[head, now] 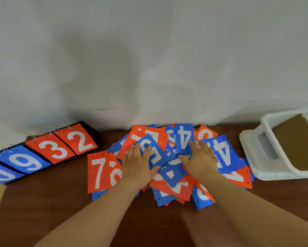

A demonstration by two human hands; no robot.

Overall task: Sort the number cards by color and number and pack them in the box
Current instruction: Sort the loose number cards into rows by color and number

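Number cards (172, 189) (red and blue, jumbled) lie heaped on the tabletop (60, 202), between a flip scoreboard (50, 150) at left and the white box (256, 157) at right. The left hand (138, 166) rests on a blue 5 (153, 152) and the right hand (201, 161) on a blue 4 (184, 138), fingers straight, gripping nothing.

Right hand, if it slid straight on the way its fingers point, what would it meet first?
The blue 4 card: the right hand has its fingertips at that card's near edge. Past it probably comes the wall, though depth is unclear.
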